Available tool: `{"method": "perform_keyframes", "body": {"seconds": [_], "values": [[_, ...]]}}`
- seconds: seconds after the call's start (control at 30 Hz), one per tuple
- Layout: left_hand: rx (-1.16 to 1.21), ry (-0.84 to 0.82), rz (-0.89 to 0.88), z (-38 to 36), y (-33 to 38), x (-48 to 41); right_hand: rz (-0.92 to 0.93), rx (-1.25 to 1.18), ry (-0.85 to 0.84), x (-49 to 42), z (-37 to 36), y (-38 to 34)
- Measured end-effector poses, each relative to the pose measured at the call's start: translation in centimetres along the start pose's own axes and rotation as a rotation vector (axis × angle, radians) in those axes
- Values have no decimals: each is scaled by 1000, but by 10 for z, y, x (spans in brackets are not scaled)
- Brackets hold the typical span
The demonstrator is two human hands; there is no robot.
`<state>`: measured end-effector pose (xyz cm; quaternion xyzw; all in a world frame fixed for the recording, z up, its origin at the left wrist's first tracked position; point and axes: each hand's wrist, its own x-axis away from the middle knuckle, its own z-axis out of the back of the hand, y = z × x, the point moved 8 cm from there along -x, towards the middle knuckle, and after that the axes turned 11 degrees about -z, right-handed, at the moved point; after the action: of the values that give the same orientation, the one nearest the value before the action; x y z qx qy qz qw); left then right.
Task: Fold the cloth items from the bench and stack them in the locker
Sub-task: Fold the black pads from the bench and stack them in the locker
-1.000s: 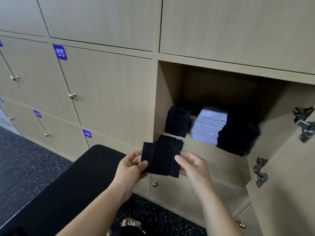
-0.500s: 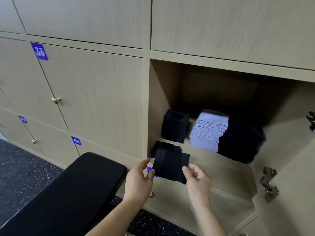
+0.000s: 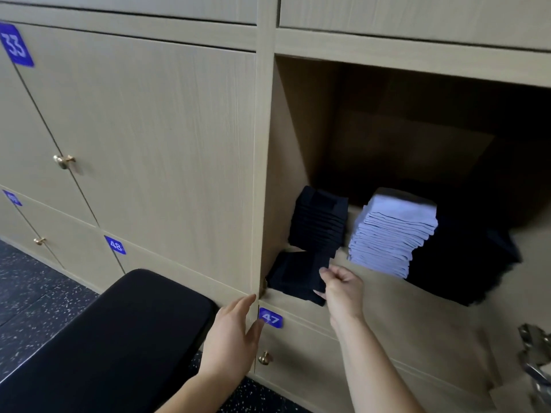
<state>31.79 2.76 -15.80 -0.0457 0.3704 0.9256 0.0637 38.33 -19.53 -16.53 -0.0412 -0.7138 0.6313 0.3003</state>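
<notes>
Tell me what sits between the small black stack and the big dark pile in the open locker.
The stack of pale folded cloths stands between them, as the head view shows.

right hand pinching folded black cloth at locker front edge, left hand spread below

Locker shelf — black stack, pale blue stack, dark pile, folded black cloth
</notes>
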Motion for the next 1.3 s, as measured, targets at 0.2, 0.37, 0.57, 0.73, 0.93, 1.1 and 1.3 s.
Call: {"method": "perform_keyframes", "body": {"seconds": [0.2, 0.37, 0.57, 0.73, 0.93, 1.1, 1.3], "values": [[-41, -26, -52, -10, -5, -3, 224, 602, 301, 6, 14, 6], [-76, -37, -72, -14, -4, -3, 221, 580, 110, 12, -1, 21], [-129, -49, -106, -8, 4, -1, 178, 661, 105, 14, -1, 16], [-209, -45, -127, 23, 18, 14, 203, 730, 148, 40, 15, 1], [-382, -41, -129, 94, 42, 66, 408, 1021, 39, 137, 0, -29], [-485, -22, -56, 165, 33, 143, 637, 1158, -120, 252, -36, -38], [-541, 71, 102, 246, -19, 271, 791, 1144, -302, 372, -83, -2]]}}
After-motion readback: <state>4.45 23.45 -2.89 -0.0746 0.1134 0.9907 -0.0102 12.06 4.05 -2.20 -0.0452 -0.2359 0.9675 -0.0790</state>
